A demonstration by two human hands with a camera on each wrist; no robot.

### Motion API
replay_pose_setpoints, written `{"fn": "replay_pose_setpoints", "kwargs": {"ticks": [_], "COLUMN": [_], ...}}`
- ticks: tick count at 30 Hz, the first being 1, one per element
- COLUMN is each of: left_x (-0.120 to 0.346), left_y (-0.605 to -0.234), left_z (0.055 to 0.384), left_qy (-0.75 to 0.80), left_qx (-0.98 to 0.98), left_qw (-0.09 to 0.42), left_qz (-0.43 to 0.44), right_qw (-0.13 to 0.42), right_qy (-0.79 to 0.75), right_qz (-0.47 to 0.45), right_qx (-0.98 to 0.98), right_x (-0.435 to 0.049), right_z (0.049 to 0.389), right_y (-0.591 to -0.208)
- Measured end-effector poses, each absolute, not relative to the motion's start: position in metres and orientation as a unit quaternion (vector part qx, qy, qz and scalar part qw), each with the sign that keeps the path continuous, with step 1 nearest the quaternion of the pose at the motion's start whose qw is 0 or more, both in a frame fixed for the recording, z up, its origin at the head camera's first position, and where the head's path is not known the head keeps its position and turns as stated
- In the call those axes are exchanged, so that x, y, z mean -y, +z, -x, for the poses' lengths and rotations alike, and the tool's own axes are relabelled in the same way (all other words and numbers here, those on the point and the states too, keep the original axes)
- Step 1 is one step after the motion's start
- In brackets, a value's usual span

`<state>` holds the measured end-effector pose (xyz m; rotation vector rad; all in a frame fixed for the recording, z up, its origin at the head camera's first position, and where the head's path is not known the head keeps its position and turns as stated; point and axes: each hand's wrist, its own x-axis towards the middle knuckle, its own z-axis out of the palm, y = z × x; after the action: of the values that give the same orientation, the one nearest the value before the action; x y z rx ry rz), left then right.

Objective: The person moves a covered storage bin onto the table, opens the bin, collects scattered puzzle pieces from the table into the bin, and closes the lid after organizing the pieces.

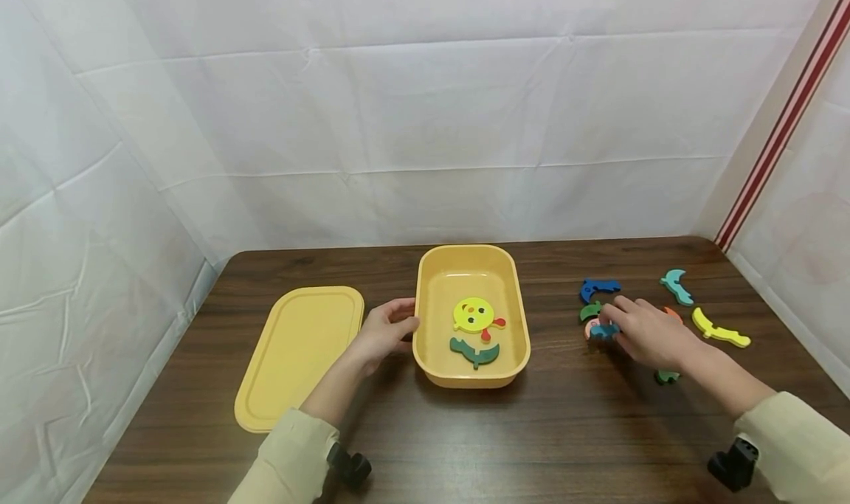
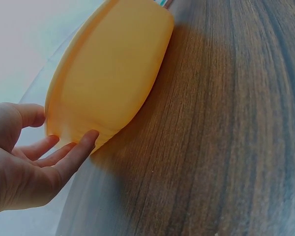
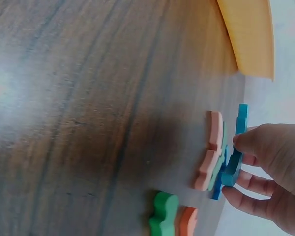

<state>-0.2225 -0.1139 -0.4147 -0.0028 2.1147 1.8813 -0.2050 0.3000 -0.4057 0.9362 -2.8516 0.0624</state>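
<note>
My left hand [image 1: 385, 330] rests against the left outer wall of a yellow plastic tub [image 1: 438, 375]. In the left wrist view, its thumb meets the rim while relaxed fingers touch the wall below. Inside the tub lie a yellow smiling-face piece [image 1: 473, 314] with red ends and a dark green curved piece [image 1: 475, 353]. Over at the right, my right hand [image 1: 647, 333] pinches a blue curved toy piece [image 3: 238, 147] between thumb and fingers. Close beside it are a pink piece [image 3: 214, 142], a green piece [image 1: 589, 311] and a dark blue piece [image 1: 600, 288].
A flat yellow lid [image 1: 299, 356] lies left of the tub. Past my right hand are a turquoise piece [image 1: 676, 288] and a yellow piece [image 1: 720, 332]. An orange piece [image 3: 188, 222] and another green piece [image 3: 163, 216] lie partly hidden. White sheeting [image 1: 425, 120] hangs behind the table.
</note>
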Motion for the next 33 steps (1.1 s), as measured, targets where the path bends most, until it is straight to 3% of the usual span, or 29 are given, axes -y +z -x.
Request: {"fn": "replay_pose_setpoints", "kwargs": {"ticks": [11, 33], "left_x": [0.114, 0.112], "left_y": [-0.416, -0.385], "left_z": [0.224, 0.207], "left_qy": [0.657, 0.648], "left_qx": [-0.737, -0.741], "left_qw": [0.159, 0.174], "left_qz": [0.003, -0.004], "right_qw": [0.086, 0.037], "right_qy": [0.031, 0.002], "right_qz": [-0.321, -0.303], "right_qx": [0.943, 0.952], "right_x": [-0.299, -0.287], "right_z": [0.216, 0.233], "right_y": [-0.393, -0.363]}}
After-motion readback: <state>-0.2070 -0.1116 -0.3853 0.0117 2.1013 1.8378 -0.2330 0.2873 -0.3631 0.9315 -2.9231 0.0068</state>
